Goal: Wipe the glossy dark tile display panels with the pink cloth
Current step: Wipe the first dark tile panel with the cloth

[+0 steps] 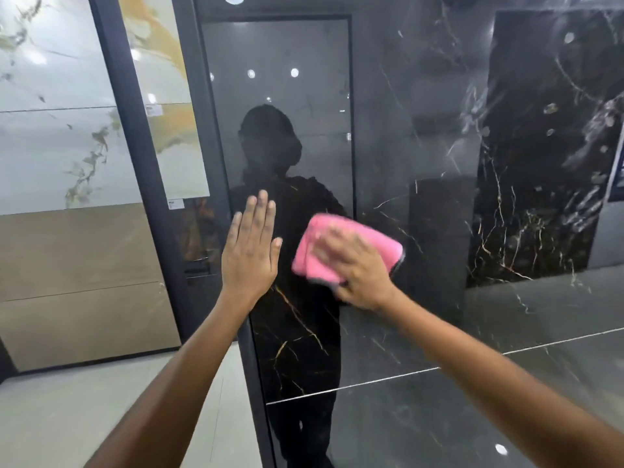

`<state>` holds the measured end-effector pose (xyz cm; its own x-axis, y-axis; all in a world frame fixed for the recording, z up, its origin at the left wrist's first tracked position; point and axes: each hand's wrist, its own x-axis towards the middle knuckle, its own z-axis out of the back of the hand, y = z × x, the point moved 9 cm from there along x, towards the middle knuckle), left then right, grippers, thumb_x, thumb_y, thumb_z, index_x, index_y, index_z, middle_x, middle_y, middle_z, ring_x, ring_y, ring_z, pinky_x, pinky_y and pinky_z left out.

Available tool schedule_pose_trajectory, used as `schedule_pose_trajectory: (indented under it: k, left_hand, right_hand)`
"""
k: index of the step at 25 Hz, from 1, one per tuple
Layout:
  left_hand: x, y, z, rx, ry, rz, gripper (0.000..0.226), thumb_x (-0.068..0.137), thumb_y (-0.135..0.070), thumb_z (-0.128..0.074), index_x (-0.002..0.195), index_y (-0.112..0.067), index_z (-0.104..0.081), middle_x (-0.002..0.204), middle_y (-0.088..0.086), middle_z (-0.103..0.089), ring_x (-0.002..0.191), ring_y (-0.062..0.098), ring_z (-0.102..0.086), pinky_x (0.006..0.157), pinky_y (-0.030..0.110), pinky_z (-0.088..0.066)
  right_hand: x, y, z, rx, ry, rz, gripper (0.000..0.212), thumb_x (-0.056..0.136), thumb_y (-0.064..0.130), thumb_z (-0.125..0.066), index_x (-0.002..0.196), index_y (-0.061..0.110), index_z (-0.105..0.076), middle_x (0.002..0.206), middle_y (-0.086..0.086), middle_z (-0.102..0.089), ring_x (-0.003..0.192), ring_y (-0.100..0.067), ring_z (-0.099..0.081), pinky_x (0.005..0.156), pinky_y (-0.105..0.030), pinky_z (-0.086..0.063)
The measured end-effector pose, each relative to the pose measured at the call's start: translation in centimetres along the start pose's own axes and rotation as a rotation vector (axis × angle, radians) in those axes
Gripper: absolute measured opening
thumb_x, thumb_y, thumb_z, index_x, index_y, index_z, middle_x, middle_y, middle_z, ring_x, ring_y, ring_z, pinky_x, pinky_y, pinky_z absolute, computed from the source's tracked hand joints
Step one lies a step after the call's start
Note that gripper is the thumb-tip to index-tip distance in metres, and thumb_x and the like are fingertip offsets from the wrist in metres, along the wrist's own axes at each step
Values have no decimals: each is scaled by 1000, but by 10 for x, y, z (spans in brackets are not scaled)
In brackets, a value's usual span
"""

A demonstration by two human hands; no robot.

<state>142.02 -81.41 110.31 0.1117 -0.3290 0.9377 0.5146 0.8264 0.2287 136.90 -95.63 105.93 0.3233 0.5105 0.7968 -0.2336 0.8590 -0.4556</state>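
A glossy dark marble tile panel (422, 136) with thin gold and white veins fills the middle and right of the head view. A folded pink cloth (314, 241) with a grey edge lies flat against it at mid height. My right hand (358, 271) presses the cloth onto the panel, fingers spread over it and blurred by motion. My left hand (251, 251) rests flat on the panel's left edge, fingers straight and pointing up. A person's dark reflection shows in the glossy surface behind both hands.
A dark metal frame post (141, 157) borders the panel on the left. Beyond it stand pale marble-look display tiles (57, 106) above beige ones (77, 285). A light tiled floor (101, 410) lies at the lower left. A horizontal joint line (388, 378) crosses the dark panel low down.
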Motion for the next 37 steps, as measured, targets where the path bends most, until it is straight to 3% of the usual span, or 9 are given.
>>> schedule_pose_trajectory:
  k: [4,9,13,15,20,25,32,34,37]
  left_hand:
    - [-25,0,-4,45,23,-90,60,100,-26,-30,153,-5,-12,160,10,-15,150,16,6,122,33,-1]
    - [-27,0,-4,42,-10,-101,58,101,-24,-30,153,-6,-10,159,7,-20,150,14,5,122,32,-2]
    - [-27,0,-3,48,-21,-122,56,103,-24,-28,154,-8,-11,160,8,-22,150,16,-2,122,32,-4]
    - [-27,-3,-1,44,-22,-109,56,102,-24,-29,153,-7,-13,159,9,-24,149,19,-12,122,33,-4]
    - [-26,-2,-1,78,-32,-100,56,103,-24,-27,153,-8,-11,160,8,-21,150,18,-7,122,33,-4]
    - [-13,-1,11,-55,-16,-91,54,97,-23,-39,149,-10,-28,155,8,-32,146,20,-21,117,35,-21]
    - [142,42,55,17,20,-163,53,98,-23,-37,149,-7,-34,158,9,-29,147,26,-20,119,39,-13]
    - [143,45,48,104,50,-207,56,100,-25,-34,152,-6,-28,160,10,-22,149,25,-17,120,38,-11]
    - [134,43,46,135,30,-244,56,101,-25,-32,153,-6,-25,161,10,-20,149,23,-16,121,36,-11]
  right_hand:
    - [-104,52,-32,-151,366,692,75,63,26,-68,136,24,-55,150,7,-40,149,-17,9,121,-36,5]
    - [-15,0,6,16,21,-42,69,74,14,-64,140,18,-46,149,-3,-41,149,-18,-6,121,-39,-7]
    - [-89,127,-65,-116,414,661,65,74,21,-57,139,24,-51,153,3,-37,149,-19,-3,119,-39,13]
    - [-107,104,-57,-162,408,780,68,73,20,-66,139,24,-51,153,3,-34,149,-20,-7,119,-40,13]
    - [-4,-3,2,-74,46,8,52,93,33,-45,143,20,-40,152,-1,-32,149,-21,-8,119,-41,-8]
    - [-52,31,-22,-156,231,512,64,79,34,-44,142,24,-46,160,7,-17,150,-19,2,121,-37,1]
    - [109,-134,108,-39,-370,-210,58,80,24,-62,136,12,-54,146,-17,-43,137,-39,-35,112,-46,-28]
    - [112,-93,86,-34,-380,-119,60,81,24,-58,139,10,-51,147,-18,-43,140,-37,-31,116,-46,-23]
    - [42,24,2,-95,-39,299,72,80,37,-54,147,17,-37,154,-7,-31,149,-27,-6,121,-44,-6]
